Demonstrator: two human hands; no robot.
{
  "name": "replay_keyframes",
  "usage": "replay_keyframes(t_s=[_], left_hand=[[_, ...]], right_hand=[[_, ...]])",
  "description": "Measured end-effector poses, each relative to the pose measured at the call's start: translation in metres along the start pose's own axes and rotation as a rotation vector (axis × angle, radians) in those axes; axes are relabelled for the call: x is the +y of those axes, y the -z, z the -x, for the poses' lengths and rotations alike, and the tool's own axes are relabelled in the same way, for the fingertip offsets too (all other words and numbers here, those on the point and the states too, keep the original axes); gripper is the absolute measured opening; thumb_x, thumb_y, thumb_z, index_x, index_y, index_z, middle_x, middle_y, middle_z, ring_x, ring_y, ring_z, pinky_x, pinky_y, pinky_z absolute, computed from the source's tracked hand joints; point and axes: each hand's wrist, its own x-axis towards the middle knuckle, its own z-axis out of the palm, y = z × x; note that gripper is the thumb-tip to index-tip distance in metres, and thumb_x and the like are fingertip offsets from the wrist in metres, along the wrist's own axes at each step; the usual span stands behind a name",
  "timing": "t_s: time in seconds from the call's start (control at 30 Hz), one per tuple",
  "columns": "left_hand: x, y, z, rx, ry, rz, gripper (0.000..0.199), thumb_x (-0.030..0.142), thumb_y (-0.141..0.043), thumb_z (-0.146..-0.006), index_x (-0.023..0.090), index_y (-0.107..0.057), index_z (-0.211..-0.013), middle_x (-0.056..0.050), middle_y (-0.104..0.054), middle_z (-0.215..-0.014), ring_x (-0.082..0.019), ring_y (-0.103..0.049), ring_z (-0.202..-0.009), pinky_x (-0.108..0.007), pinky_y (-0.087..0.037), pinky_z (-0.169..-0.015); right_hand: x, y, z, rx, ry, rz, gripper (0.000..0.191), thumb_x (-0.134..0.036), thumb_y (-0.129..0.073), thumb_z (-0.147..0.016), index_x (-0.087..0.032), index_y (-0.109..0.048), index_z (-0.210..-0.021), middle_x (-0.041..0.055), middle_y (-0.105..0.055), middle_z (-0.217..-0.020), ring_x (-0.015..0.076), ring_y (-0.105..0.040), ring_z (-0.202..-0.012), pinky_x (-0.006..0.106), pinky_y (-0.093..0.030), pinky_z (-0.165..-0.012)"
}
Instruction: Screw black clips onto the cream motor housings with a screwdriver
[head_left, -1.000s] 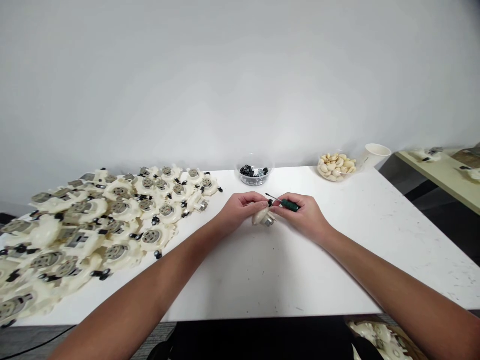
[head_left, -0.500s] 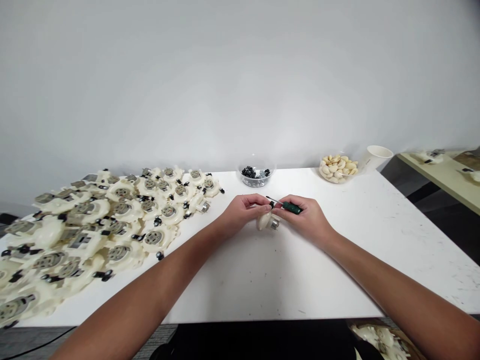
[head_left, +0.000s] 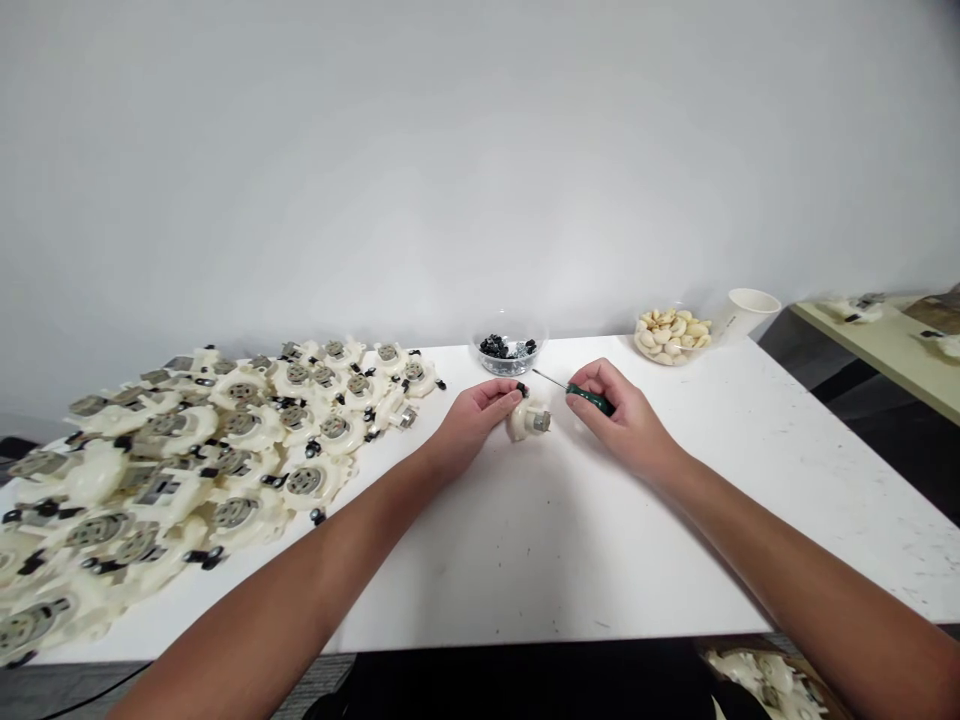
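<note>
My left hand (head_left: 476, 418) grips a cream plastic housing with a metal motor end (head_left: 531, 421), and a small black piece (head_left: 519, 390) sits at its top by my fingertips. My right hand (head_left: 609, 403) holds a green-handled screwdriver (head_left: 589, 398) by the handle. Its thin shaft (head_left: 550, 379) points left, and its tip stays apart from the housing, above and to the right of it. My left fingers hide part of the housing.
Several cream housings (head_left: 240, 460) lie heaped at the left of the white table (head_left: 570, 560). A glass bowl of black and silver small parts (head_left: 508, 350), a glass bowl of cream pieces (head_left: 667, 335) and a paper cup (head_left: 751, 312) stand at the far edge. A side table (head_left: 885, 345) stands to the right.
My right hand has moved right and away from the housing, taking the screwdriver with it. My two hands, touching before, are now apart. The left hand still holds the housing.
</note>
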Motion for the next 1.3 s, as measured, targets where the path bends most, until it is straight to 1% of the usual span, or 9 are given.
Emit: replay_keyframes(t_s=[0.1,0.2,0.27,0.53,0.7,0.87,1.03,1.17,1.3], left_hand=[[0.001,0.001,-0.002,0.084,-0.029,0.003,0.032,0.041,-0.080,-0.081,0.017,-0.071,-0.099,-0.003,-0.072,-0.092,-0.016,-0.063,-0.081,-0.026,-0.049,-0.078],[0.003,0.002,-0.003,0.203,-0.078,-0.056,0.030,0.040,-0.080,-0.081,0.018,-0.071,-0.099,-0.001,-0.070,-0.089,-0.014,-0.060,-0.078,-0.025,-0.048,-0.075],[0.004,0.002,-0.003,0.233,-0.084,-0.078,0.030,0.040,-0.080,-0.081,0.018,-0.072,-0.099,-0.001,-0.071,-0.088,-0.014,-0.060,-0.077,-0.025,-0.048,-0.074],[0.007,-0.001,0.001,0.150,-0.068,-0.067,0.031,0.040,-0.079,-0.082,0.018,-0.069,-0.101,-0.001,-0.070,-0.091,-0.014,-0.061,-0.078,-0.024,-0.049,-0.074],[0.007,-0.001,0.002,0.151,-0.058,-0.090,0.034,0.042,-0.079,-0.081,0.018,-0.070,-0.102,-0.001,-0.072,-0.090,-0.015,-0.062,-0.077,-0.025,-0.049,-0.073],[0.007,-0.002,0.001,0.152,-0.055,-0.073,0.033,0.042,-0.080,-0.080,0.018,-0.069,-0.100,-0.001,-0.071,-0.087,-0.015,-0.062,-0.075,-0.025,-0.049,-0.071],[0.006,-0.002,0.001,0.166,-0.061,-0.059,0.032,0.041,-0.081,-0.079,0.017,-0.070,-0.098,-0.001,-0.071,-0.085,-0.015,-0.062,-0.073,-0.026,-0.049,-0.070],[0.005,-0.001,0.000,0.170,-0.058,-0.060,0.031,0.040,-0.081,-0.080,0.018,-0.070,-0.100,-0.002,-0.072,-0.088,-0.015,-0.063,-0.075,-0.025,-0.050,-0.072],[0.002,0.001,-0.001,0.153,-0.060,-0.049,0.030,0.039,-0.081,-0.081,0.017,-0.070,-0.098,-0.001,-0.071,-0.088,-0.015,-0.063,-0.076,-0.025,-0.049,-0.072]], right_hand=[[-0.003,0.008,-0.003,0.010,0.102,0.137,0.018,-0.038,-0.064,-0.093,-0.025,-0.067,-0.105,0.0032,-0.069,-0.091,0.0190,-0.059,-0.075,0.030,-0.042,-0.064],[-0.003,0.011,-0.006,0.038,0.171,0.211,0.018,-0.037,-0.064,-0.094,-0.026,-0.071,-0.106,0.0057,-0.072,-0.101,0.0211,-0.062,-0.079,0.032,-0.044,-0.064],[-0.003,0.010,-0.006,0.057,0.185,0.220,0.018,-0.036,-0.064,-0.094,-0.026,-0.072,-0.107,0.0058,-0.072,-0.102,0.0208,-0.061,-0.078,0.033,-0.044,-0.064],[0.003,0.001,-0.003,0.075,0.185,0.193,0.015,-0.031,-0.065,-0.095,-0.025,-0.069,-0.109,0.0048,-0.071,-0.102,0.0174,-0.056,-0.071,0.032,-0.045,-0.064],[0.005,-0.001,-0.003,0.087,0.194,0.167,0.014,-0.027,-0.066,-0.095,-0.026,-0.068,-0.108,0.0038,-0.069,-0.101,0.0179,-0.058,-0.075,0.031,-0.045,-0.064],[0.005,0.000,-0.003,0.095,0.224,0.179,0.014,-0.027,-0.066,-0.095,-0.025,-0.068,-0.109,0.0039,-0.068,-0.100,0.0163,-0.054,-0.069,0.031,-0.044,-0.063],[0.005,0.000,-0.003,0.092,0.229,0.183,0.013,-0.025,-0.066,-0.095,-0.025,-0.068,-0.109,0.0030,-0.067,-0.098,0.0153,-0.052,-0.068,0.031,-0.043,-0.062],[0.005,0.000,-0.003,0.086,0.237,0.192,0.013,-0.023,-0.066,-0.095,-0.025,-0.068,-0.108,0.0035,-0.067,-0.099,0.0163,-0.055,-0.072,0.030,-0.043,-0.062],[0.003,0.001,-0.003,0.083,0.289,0.226,0.014,-0.020,-0.065,-0.095,-0.025,-0.068,-0.108,0.0035,-0.066,-0.096,0.0169,-0.056,-0.074,0.030,-0.042,-0.061]])
